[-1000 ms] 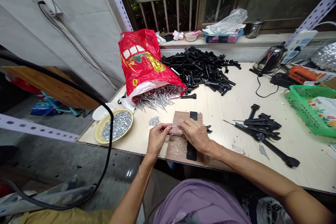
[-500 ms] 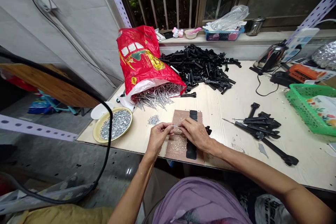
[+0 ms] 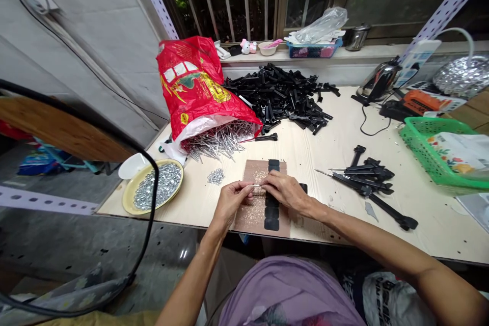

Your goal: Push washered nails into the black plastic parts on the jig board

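Observation:
A thin metal rod [image 3: 257, 186] spans the small gap between my two hands, above a brown board [image 3: 250, 219] at the table's front edge. My left hand [image 3: 229, 202] pinches its left end between thumb and fingers. Fingertips of my right hand [image 3: 286, 192] close on the other end; what else they hold is hidden. Black square pads [image 3: 271, 213] run in a column down the board, partly beneath my right hand. A black plastic piece [image 3: 303, 188] shows just behind that hand. Left of the board lies a small heap of shiny metal bits [image 3: 216, 177].
A yellow bowl [image 3: 128, 205] of metal bits stands at the left. Behind, a red bag [image 3: 194, 91] spills metal rods [image 3: 216, 143] beside a heap of black plastic parts [image 3: 286, 94]. Black pieces with rods [image 3: 367, 178] lie right, near a green basket [image 3: 416, 150]. A black cable [image 3: 155, 188] loops at left.
The view has shifted slightly to the right, so the table things sit further left. Both hands keep their pinch on the rod, and my right hand's fingers have shifted slightly.

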Tool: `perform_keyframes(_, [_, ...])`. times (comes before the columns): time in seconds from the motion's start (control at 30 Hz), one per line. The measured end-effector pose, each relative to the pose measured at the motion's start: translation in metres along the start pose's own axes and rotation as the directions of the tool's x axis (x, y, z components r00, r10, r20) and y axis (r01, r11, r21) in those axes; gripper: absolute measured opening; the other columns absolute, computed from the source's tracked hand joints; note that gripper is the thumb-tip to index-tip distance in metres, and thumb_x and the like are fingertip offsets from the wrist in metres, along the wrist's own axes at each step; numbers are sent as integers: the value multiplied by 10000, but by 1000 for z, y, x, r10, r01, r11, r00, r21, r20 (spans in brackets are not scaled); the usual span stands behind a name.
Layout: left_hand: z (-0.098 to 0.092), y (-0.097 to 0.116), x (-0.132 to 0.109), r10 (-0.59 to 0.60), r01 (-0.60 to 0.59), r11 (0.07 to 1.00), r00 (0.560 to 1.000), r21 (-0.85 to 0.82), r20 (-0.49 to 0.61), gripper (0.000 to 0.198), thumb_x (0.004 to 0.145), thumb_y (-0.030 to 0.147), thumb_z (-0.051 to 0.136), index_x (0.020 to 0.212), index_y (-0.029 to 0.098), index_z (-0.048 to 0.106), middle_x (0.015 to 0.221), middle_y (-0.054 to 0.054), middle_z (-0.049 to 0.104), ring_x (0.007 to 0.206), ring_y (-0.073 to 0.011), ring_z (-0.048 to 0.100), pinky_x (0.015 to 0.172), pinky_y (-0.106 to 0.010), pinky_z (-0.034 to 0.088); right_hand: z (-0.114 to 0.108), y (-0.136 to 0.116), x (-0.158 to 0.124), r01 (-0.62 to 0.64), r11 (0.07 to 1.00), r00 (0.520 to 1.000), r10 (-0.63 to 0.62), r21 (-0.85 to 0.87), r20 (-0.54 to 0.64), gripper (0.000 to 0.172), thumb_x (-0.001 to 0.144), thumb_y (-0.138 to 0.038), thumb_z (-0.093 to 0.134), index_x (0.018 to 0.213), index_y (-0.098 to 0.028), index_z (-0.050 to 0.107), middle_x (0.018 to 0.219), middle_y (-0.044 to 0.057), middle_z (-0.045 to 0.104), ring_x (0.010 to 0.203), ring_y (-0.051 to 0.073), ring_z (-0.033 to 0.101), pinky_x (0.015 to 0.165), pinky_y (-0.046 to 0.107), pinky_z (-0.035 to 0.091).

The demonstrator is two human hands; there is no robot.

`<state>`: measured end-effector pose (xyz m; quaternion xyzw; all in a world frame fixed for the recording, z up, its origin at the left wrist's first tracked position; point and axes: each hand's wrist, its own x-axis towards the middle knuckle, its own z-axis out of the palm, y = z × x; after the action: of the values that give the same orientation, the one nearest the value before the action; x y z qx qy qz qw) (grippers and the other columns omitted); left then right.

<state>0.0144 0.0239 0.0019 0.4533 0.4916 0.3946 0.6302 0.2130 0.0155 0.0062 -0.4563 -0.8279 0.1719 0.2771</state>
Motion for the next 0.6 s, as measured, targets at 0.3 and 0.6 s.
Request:
perform_keyframes(0.3, [19,-20,11,206,-171,939,975,298,-88,514,757,428,631,1195,163,599,806,-11,569,518,-68,485,461,-202,408,-33,61,-12,-37,948,999,28,-317,-34,225,948,-236,435,892,-174,644,809,41,593,778,152,520,585,233,404])
perform_keyframes(0.6, [23,-26,13,390,-264,833,904,486,-178,395,803,407,584,1118,175,645,844,-48,620,649,-130,552,628,-261,468,-22,59,-28,208,940,978,-209,-272,24,343,983,-209,286,891,-136,609,755,51,574,725,143,484,532,232,417])
